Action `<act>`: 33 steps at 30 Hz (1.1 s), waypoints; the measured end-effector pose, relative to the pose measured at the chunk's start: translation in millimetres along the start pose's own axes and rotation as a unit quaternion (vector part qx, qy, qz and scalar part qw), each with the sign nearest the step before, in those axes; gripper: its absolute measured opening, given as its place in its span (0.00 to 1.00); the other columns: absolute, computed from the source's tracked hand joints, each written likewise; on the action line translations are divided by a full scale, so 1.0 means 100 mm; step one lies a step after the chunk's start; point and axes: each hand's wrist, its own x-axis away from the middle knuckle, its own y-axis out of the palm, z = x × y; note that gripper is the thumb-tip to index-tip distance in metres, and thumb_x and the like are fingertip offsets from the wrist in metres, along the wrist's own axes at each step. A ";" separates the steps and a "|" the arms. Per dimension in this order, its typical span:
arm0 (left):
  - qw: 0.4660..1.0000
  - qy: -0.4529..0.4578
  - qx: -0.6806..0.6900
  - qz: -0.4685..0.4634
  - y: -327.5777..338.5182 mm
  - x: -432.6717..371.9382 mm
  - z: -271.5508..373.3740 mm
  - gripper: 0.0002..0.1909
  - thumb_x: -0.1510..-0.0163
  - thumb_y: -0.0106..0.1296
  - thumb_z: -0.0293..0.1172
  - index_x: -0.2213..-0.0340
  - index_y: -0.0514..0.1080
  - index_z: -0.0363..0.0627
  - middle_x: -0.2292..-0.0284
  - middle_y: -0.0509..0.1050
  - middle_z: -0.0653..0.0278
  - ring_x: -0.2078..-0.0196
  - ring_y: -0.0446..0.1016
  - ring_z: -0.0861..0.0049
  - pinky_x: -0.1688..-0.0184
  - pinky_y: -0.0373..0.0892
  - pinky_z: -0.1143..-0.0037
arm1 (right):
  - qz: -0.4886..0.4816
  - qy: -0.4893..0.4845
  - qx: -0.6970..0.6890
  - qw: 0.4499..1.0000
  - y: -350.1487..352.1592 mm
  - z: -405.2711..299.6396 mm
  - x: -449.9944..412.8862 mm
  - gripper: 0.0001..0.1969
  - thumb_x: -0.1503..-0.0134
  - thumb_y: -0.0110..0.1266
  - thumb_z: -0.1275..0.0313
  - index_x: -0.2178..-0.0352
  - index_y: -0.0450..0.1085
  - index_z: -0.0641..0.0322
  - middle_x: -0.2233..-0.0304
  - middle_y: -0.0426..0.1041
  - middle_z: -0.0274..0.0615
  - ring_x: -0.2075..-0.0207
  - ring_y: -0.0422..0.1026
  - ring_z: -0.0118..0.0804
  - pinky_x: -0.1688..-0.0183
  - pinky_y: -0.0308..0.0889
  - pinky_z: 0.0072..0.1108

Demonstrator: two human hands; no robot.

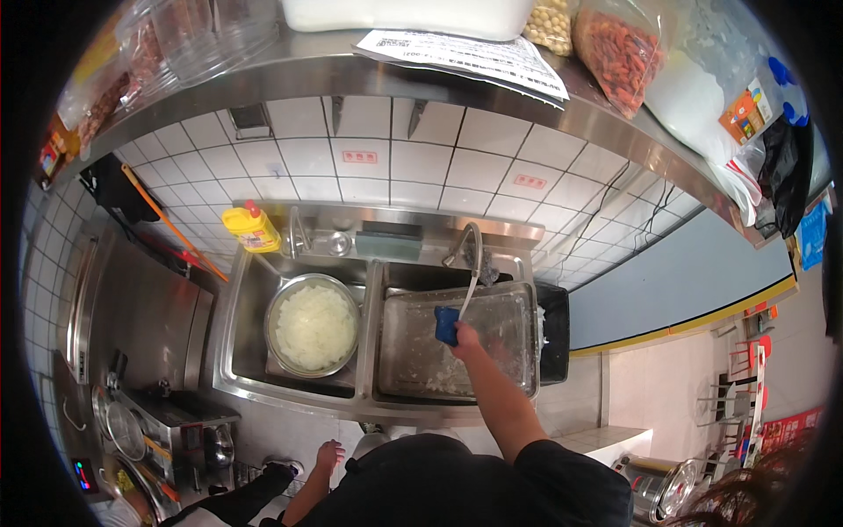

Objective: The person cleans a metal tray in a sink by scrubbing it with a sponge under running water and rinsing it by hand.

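Observation:
My right hand (466, 341) grips a blue sponge or scrubbing pad (446, 325) over a large shallow metal tray (421, 356) set in the right sink basin. Pale bits and wet marks lie on the tray. A curved metal faucet (475, 240) arches over its back; the whitish strip (469, 298) from its spout to the pad looks like running water. My left hand (330, 454) hangs in front of the sink, holding nothing, fingers slightly apart. In the left basin (247, 316) stands a round metal bowl (269, 329) heaped with pale shredded food (316, 326).
Behind the left basin stands a yellow bottle (252, 230). A metal shelf (316, 72) overhangs the wall, loaded with bags and printed papers (461, 59). A black bin (555, 336) adjoins the sink's right side. Another person's dark-clothed leg (244, 491) is at lower left, near cooking equipment (178, 421).

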 end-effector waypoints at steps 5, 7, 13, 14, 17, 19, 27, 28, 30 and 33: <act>1.000 0.003 -0.007 0.001 0.04 0.03 0.06 0.16 0.46 0.36 0.43 0.68 0.66 0.42 0.79 0.71 0.61 0.85 0.64 0.78 0.83 0.59 0.79 | 0.042 -0.070 0.085 0.993 -0.06 -0.05 0.09 0.15 0.47 0.43 0.74 0.57 0.61 0.64 0.66 0.67 0.41 0.66 0.67 0.34 0.63 0.64 0.24; 1.000 0.002 -0.012 0.003 0.04 0.04 0.05 0.16 0.46 0.36 0.43 0.68 0.66 0.42 0.79 0.71 0.61 0.85 0.65 0.78 0.83 0.60 0.78 | 0.037 -0.093 0.124 0.987 -0.06 -0.07 0.18 0.14 0.48 0.44 0.74 0.58 0.62 0.65 0.68 0.67 0.39 0.69 0.66 0.31 0.65 0.63 0.22; 0.999 0.019 -0.035 0.012 0.04 0.03 0.05 0.16 0.47 0.37 0.42 0.68 0.66 0.41 0.78 0.72 0.61 0.84 0.66 0.77 0.82 0.61 0.77 | 0.031 -0.154 0.096 0.983 -0.26 -0.13 0.19 0.11 0.48 0.45 0.74 0.62 0.63 0.64 0.72 0.66 0.35 0.72 0.64 0.27 0.67 0.61 0.19; 0.999 0.015 -0.035 0.015 0.04 0.02 0.06 0.16 0.47 0.37 0.42 0.68 0.66 0.41 0.78 0.72 0.61 0.84 0.66 0.77 0.82 0.61 0.77 | 0.032 -0.154 0.094 0.983 -0.29 -0.14 0.16 0.11 0.48 0.45 0.74 0.62 0.63 0.64 0.72 0.66 0.35 0.72 0.64 0.27 0.67 0.61 0.19; 0.999 0.012 -0.049 0.015 0.05 0.02 0.09 0.16 0.47 0.37 0.42 0.68 0.66 0.41 0.78 0.72 0.61 0.84 0.66 0.77 0.82 0.61 0.77 | 0.048 -0.179 0.104 0.977 -0.35 -0.19 0.10 0.09 0.48 0.45 0.74 0.64 0.64 0.63 0.74 0.66 0.33 0.72 0.64 0.26 0.66 0.61 0.18; 0.998 0.015 -0.054 0.013 0.09 0.07 0.15 0.16 0.47 0.37 0.42 0.68 0.66 0.40 0.78 0.72 0.61 0.84 0.66 0.77 0.81 0.61 0.77 | 0.033 -0.215 0.162 0.963 -0.39 -0.22 0.04 0.07 0.48 0.45 0.75 0.66 0.65 0.62 0.74 0.66 0.32 0.72 0.63 0.24 0.68 0.60 0.17; 0.999 0.017 -0.045 0.005 0.11 0.08 0.17 0.16 0.48 0.38 0.42 0.68 0.66 0.40 0.78 0.72 0.60 0.84 0.66 0.77 0.82 0.61 0.77 | 0.093 -0.297 0.222 0.924 -0.27 -0.30 0.07 0.04 0.47 0.44 0.75 0.69 0.64 0.62 0.75 0.64 0.30 0.73 0.62 0.23 0.69 0.59 0.16; 0.999 0.016 -0.030 -0.002 0.08 0.02 0.11 0.16 0.48 0.38 0.41 0.69 0.66 0.40 0.78 0.71 0.60 0.84 0.66 0.77 0.82 0.61 0.77 | 0.116 -0.318 0.227 0.913 -0.27 -0.31 0.06 0.04 0.47 0.43 0.75 0.69 0.64 0.62 0.75 0.64 0.30 0.73 0.62 0.23 0.69 0.59 0.16; 1.000 0.016 -0.013 -0.010 0.06 -0.02 0.07 0.16 0.48 0.39 0.41 0.69 0.66 0.40 0.78 0.71 0.59 0.84 0.66 0.77 0.82 0.61 0.77 | 0.094 -0.320 0.228 0.915 -0.24 -0.35 0.10 0.04 0.47 0.44 0.75 0.69 0.64 0.62 0.76 0.64 0.30 0.73 0.61 0.23 0.69 0.59 0.16; 1.000 0.006 -0.015 -0.005 0.05 0.01 0.06 0.15 0.49 0.39 0.41 0.69 0.66 0.40 0.79 0.71 0.60 0.84 0.65 0.77 0.82 0.60 0.77 | 0.099 -0.340 0.268 0.896 -0.13 -0.43 0.15 0.03 0.47 0.44 0.75 0.70 0.63 0.62 0.76 0.63 0.31 0.74 0.61 0.24 0.69 0.58 0.16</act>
